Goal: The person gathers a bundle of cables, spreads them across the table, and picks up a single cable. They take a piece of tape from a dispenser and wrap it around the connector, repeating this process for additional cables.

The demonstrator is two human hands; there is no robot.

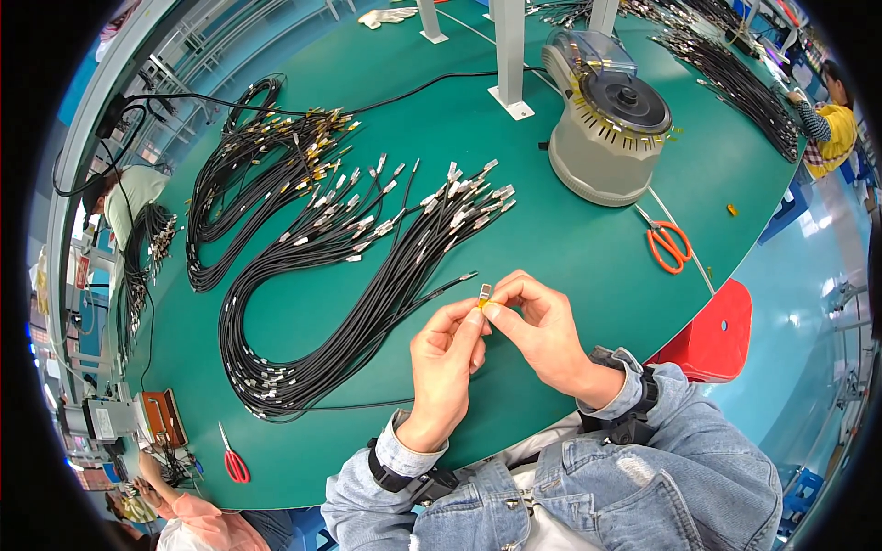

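My left hand [439,372] pinches a black cable just below its small silver connector [485,289], which points away from me. The thumb and forefinger of my right hand [544,335] close on a bit of yellow tape [481,305] at the connector's base. Both sets of fingertips meet there and partly hide the tape. Left of my hands lies a large curved bundle of black cables [344,344] with silver ends. Behind it, another cable bundle [207,225] has many yellow-wrapped ends.
A grey round tape dispenser [597,161] with yellow strips around its rim stands at the far right. Orange-handled scissors [668,246] lie near it, red-handled scissors [235,464] at the near left. A red stool [721,335] stands beside the green table [570,441]. Other people work around it.
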